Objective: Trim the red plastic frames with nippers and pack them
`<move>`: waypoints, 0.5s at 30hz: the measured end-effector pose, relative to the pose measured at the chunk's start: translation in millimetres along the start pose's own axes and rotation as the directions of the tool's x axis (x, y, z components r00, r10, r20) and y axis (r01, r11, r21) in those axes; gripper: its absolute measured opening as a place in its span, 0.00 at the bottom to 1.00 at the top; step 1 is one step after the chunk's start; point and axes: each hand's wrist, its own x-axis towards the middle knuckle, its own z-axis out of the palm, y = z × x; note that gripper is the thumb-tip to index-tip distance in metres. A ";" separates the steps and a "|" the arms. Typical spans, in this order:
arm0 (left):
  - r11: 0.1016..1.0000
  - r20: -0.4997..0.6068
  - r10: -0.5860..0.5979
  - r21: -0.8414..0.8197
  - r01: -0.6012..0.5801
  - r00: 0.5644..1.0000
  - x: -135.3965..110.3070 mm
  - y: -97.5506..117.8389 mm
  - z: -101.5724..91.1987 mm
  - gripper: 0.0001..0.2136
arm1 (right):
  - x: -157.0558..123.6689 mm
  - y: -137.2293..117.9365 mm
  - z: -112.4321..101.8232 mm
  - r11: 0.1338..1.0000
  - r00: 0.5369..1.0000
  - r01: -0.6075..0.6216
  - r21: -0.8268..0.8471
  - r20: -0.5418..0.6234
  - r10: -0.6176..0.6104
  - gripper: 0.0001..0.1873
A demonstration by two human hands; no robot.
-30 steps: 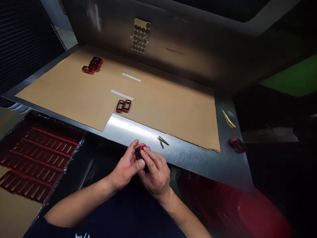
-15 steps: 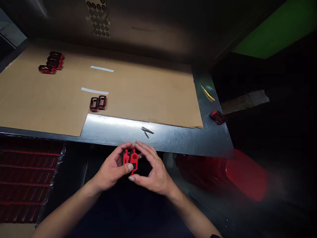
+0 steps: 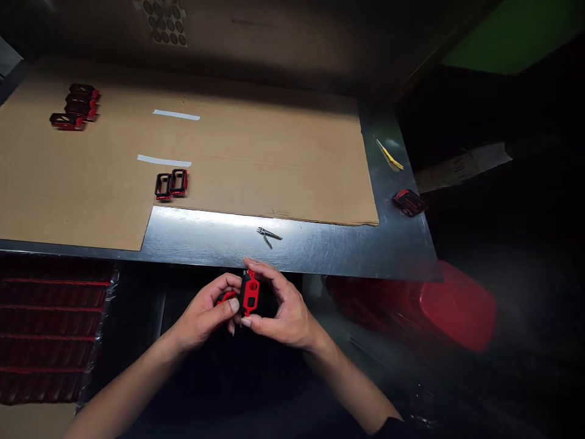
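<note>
A person's left hand (image 3: 201,311) and right hand (image 3: 286,311) together clench a red-and-black plastic frame (image 3: 250,292), held upright just off the near edge of a steel tabletop (image 3: 205,235). What may be a second red piece (image 3: 226,297) shows in the left hand's grip, though the fingers partly hide it. Beyond, on a cardboard sheet (image 3: 256,177), a pair of black-and-red frames (image 3: 171,184) lies just below a strip of white tape (image 3: 164,160), with a stack of frames (image 3: 75,107) at far left. Small pliers (image 3: 269,235) rest on bare steel near the hands. A yellow tool (image 3: 389,154) and a red frame (image 3: 409,202) sit at right, above a red tub (image 3: 457,308); a tray of red parts (image 3: 55,329) lies at lower left.
</note>
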 end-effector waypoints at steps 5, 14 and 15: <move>0.998 0.026 -0.019 0.060 0.017 0.999 1.0 0.9 -0.7 0.20 | 2.6 3.0 2.4 1.000 1.000 -0.024 -0.008 -0.009 0.024 0.44; 0.985 -0.041 -0.033 0.167 0.040 0.999 -8.5 4.7 -3.4 0.20 | -1.1 7.6 -0.1 0.971 0.990 -0.139 0.194 -0.007 0.143 0.39; 0.977 -0.049 -0.022 0.213 0.032 0.999 -10.3 5.2 -4.7 0.19 | -2.3 8.6 -1.8 0.953 0.985 -0.160 0.257 -0.021 0.171 0.33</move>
